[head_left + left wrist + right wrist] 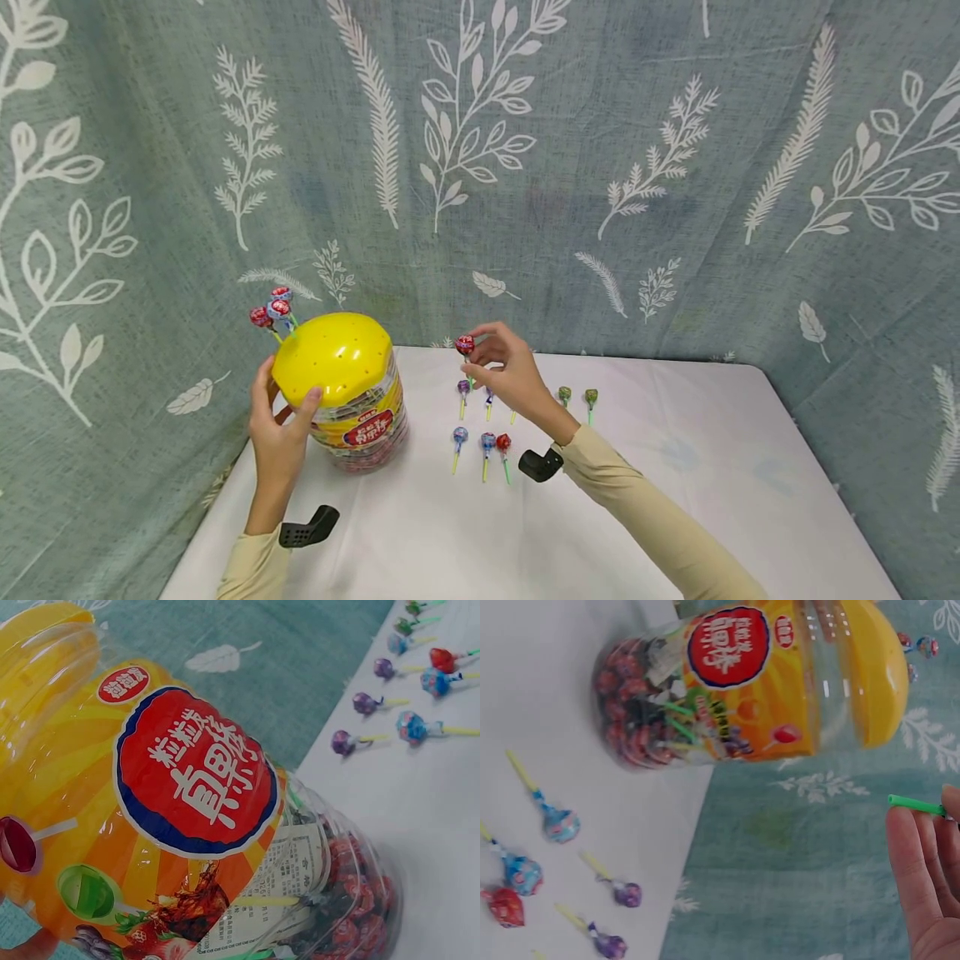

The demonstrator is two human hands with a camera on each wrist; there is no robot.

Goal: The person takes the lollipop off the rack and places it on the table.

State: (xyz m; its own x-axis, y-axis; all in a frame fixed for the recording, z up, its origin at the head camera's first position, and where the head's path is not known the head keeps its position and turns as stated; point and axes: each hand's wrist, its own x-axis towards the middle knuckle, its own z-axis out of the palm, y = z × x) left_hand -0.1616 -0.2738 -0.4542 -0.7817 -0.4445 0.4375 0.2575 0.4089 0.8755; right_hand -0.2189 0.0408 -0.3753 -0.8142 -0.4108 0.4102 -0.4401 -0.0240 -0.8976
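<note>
The left hand (279,433) grips the clear plastic candy jar with the yellow domed lid (347,392), thumb on the lid's front rim and fingers curled round its far side; the jar stands near the left edge of the white-covered counter (675,500), just in front of the grey-green leaf-printed curtain (600,125). Three wrapped lollipops, red and blue (273,311), stand upright in holes at the back of the lid. The right hand (510,375) is raised above the middle of the counter and pinches a red-wrapped lollipop on a green stick (465,344) between thumb and fingertips, its head up and well apart from the jar. Below that hand, loose lollipops lie flat on the counter: a blue, a blue and a red one in the near row (483,442), purple ones behind them (463,387), and two green ones (577,395) further right. The gap between jar and loose lollipops is bare cloth. To the right of the green pair the counter runs open to its rounded far corner, and the near half of the cloth is open as well, crossed only by the two cream sleeves (645,508).
</note>
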